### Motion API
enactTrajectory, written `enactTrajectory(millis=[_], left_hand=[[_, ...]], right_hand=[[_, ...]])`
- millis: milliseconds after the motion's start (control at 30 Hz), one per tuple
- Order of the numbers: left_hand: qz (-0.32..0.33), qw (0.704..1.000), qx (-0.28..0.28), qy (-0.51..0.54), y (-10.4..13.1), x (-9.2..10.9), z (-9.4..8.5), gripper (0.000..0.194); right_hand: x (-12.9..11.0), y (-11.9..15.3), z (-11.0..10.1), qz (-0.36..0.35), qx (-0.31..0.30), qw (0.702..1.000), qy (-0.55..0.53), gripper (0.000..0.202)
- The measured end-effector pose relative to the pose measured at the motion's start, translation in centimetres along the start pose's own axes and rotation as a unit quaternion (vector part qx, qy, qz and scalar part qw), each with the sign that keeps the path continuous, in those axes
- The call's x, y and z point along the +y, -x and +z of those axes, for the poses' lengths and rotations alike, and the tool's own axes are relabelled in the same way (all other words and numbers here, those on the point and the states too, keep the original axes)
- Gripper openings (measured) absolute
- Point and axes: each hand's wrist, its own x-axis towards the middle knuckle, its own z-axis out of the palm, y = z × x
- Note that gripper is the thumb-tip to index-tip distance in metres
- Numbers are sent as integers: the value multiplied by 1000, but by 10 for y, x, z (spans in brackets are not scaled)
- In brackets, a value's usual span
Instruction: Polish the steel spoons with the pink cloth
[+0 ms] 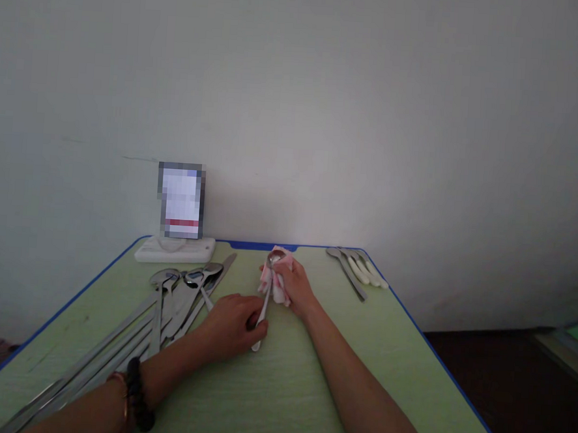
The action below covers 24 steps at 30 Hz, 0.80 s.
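A metal spoon (pixel 266 300) is held over the middle of the table, its bowl pointing away from me. My left hand (pixel 237 323) pinches the lower part of its handle between thumb and fingers. At the bowl end, my right hand (pixel 292 282) is closed on a pink and white cloth (pixel 278 289), which lies behind and around the bowl. My right thumb rests by the bowl. Left of my left hand, several metal spoons and knives (pixel 158 319) lie in an overlapping pile, partly hidden by my left forearm.
On the green table (pixel 258 397) with a blue edge, several spoons (pixel 347 272), some with pale handles, lie at the back right. A blurred-out screen (pixel 182 200) stands on a white base (pixel 174 251) at the back left. Behind is a plain wall (pixel 295 112).
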Motion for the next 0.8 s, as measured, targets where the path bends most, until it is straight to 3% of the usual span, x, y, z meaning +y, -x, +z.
enactTrajectory(millis=[167,800], left_hand=[[6,1000,-1,-11,-1,-2,2,19],[4,1000,-7,-8,-1,1,-1,24]], right_hand=[[-2,0,-1,22,-22,999,-32,23],[3,-3,-1,15,4,1000,0,24]])
